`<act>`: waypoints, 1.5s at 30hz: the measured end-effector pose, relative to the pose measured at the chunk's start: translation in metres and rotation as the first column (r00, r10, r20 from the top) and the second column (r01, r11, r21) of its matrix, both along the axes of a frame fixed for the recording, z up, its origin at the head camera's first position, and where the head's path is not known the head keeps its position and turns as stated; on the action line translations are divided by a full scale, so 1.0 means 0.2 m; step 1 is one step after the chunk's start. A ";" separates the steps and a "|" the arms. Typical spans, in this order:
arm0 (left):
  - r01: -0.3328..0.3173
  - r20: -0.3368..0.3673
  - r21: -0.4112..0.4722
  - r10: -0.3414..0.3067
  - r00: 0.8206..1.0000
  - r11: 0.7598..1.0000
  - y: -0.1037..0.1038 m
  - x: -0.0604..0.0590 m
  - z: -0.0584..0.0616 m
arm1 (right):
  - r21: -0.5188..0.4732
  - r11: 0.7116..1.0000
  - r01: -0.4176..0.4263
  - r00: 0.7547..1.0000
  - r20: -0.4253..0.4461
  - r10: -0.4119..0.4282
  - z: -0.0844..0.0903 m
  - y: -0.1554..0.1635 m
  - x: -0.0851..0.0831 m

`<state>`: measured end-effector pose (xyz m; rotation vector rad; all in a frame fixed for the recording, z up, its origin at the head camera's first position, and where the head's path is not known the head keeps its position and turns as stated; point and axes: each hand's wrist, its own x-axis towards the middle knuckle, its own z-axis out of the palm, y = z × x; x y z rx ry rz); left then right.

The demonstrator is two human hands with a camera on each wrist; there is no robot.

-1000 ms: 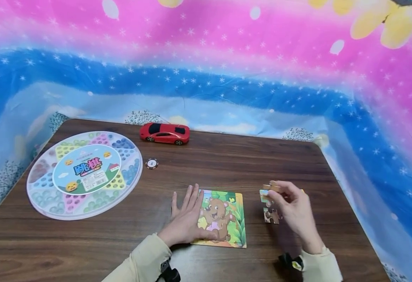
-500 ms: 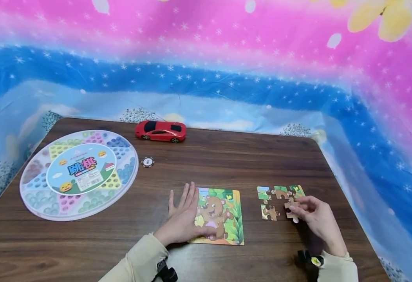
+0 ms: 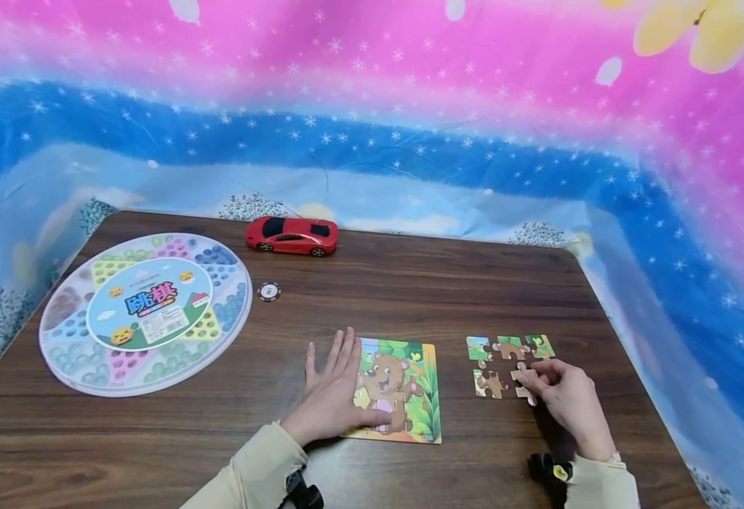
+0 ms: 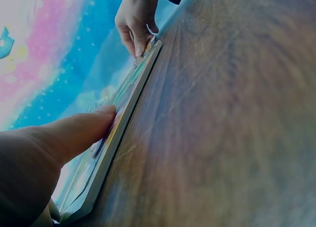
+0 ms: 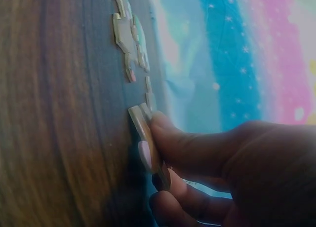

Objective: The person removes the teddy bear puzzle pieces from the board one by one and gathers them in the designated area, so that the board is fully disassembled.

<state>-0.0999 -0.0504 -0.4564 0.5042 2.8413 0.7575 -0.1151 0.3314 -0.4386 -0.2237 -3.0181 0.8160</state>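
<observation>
My left hand lies with straight fingers over the left part of a bear jigsaw puzzle on the table. In the left wrist view, the thumb presses on the puzzle near its edge. To the right, my right hand pinches a brown puzzle piece between thumb and fingers, low over the table. The right wrist view shows this piece slightly tilted. Beside it lie a bear-print piece, a green and blue piece, a brown arched piece and a green corner piece.
On the left of the wooden table lies a round Chinese checkers set in clear packaging. A red toy car stands at the back edge. Between them is a poker chip. A printed cloth hangs behind.
My right hand has moved rightward and lowered the puzzle piece from above the left loose pieces to the lower right of the group. The left hand stays on the puzzle.
</observation>
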 end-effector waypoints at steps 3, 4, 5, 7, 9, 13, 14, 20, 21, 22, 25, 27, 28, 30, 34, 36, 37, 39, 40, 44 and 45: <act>0.004 0.005 0.000 -0.004 1.000 1.000 0.00 0.00 0.00 | 0.015 1.000 0.009 1.000 -0.006 -0.009 -0.01 0.00 0.00; 0.004 0.004 -0.005 -0.004 1.000 1.000 0.00 0.00 0.00 | 0.019 1.000 0.011 1.000 -0.007 -0.011 -0.01 -0.01 0.00; 0.004 0.005 -0.006 -0.004 1.000 1.000 0.00 0.00 0.00 | 0.021 1.000 0.013 1.000 -0.005 -0.013 -0.01 -0.01 0.00; 0.003 0.003 -0.008 -0.003 1.000 1.000 0.00 0.00 0.00 | 0.027 1.000 0.015 1.000 -0.004 -0.015 -0.01 -0.01 0.00; 0.002 0.000 -0.012 -0.002 1.000 1.000 0.01 0.00 0.00 | 0.033 0.999 0.021 1.000 0.001 -0.021 -0.01 -0.01 0.00; 0.002 -0.018 -0.013 -0.002 1.000 1.000 0.00 0.00 -0.01 | 0.039 0.998 0.043 0.999 0.012 -0.044 0.00 -0.02 0.00; 0.002 -0.024 -0.014 -0.002 1.000 1.000 0.00 0.00 -0.01 | 0.040 0.998 0.051 0.999 0.015 -0.052 0.00 -0.02 0.00; -0.003 -0.049 -0.012 0.002 0.999 1.000 0.01 0.01 -0.02 | 0.039 0.996 0.081 0.996 0.019 -0.082 0.00 -0.03 0.01; -0.003 -0.052 -0.010 0.003 0.999 1.000 0.01 0.01 -0.02 | 0.036 0.996 0.084 0.996 0.019 -0.084 -0.01 -0.03 0.01; -0.004 -0.055 -0.009 0.004 0.998 1.000 0.01 0.01 -0.02 | 0.031 0.996 0.086 0.996 0.020 -0.087 -0.01 -0.03 0.01; -0.005 -0.059 -0.006 0.005 0.998 1.000 0.00 0.01 -0.02 | 0.018 0.995 0.093 0.995 0.025 -0.094 -0.01 -0.03 0.01; -0.004 -0.058 -0.005 0.004 0.998 1.000 0.00 0.01 -0.02 | 0.010 0.996 0.091 0.996 0.022 -0.091 -0.01 -0.03 0.01; -0.004 -0.057 -0.005 0.004 0.998 1.000 0.00 0.01 -0.02 | 0.007 0.996 0.086 0.996 0.017 -0.086 -0.01 -0.03 0.01; -0.004 -0.055 -0.008 0.004 0.998 1.000 0.00 0.00 -0.02 | 0.005 0.997 0.072 0.997 0.003 -0.072 -0.01 -0.03 0.00; -0.004 -0.053 -0.010 0.003 0.999 1.000 0.00 0.00 -0.02 | 0.004 1.000 0.024 0.998 -0.057 -0.023 0.00 -0.03 0.00; -0.002 -0.051 -0.014 0.002 0.999 1.000 0.00 0.00 -0.02 | -0.009 1.000 0.012 0.994 -0.108 -0.013 0.01 -0.04 0.01; -0.002 -0.052 -0.016 0.001 0.999 1.000 0.00 0.00 -0.02 | -0.012 1.000 0.007 0.990 -0.139 -0.008 0.01 -0.05 0.01; -0.001 -0.055 -0.017 0.000 0.998 1.000 0.00 0.00 -0.02 | -0.038 0.999 -0.007 0.979 -0.205 -0.001 0.01 -0.08 0.01; -0.001 -0.054 -0.020 0.000 0.999 1.000 0.00 0.00 -0.03 | -0.054 0.998 -0.022 0.971 -0.241 0.009 0.01 -0.10 0.01; 0.000 -0.055 -0.017 -0.001 0.998 1.000 0.00 0.00 -0.02 | -0.104 0.980 -0.171 0.923 -0.365 0.122 0.00 -0.23 0.00; 0.000 -0.056 -0.015 -0.001 0.998 1.000 0.00 0.00 -0.02 | -0.116 0.969 -0.218 0.909 -0.386 0.158 -0.01 -0.27 0.00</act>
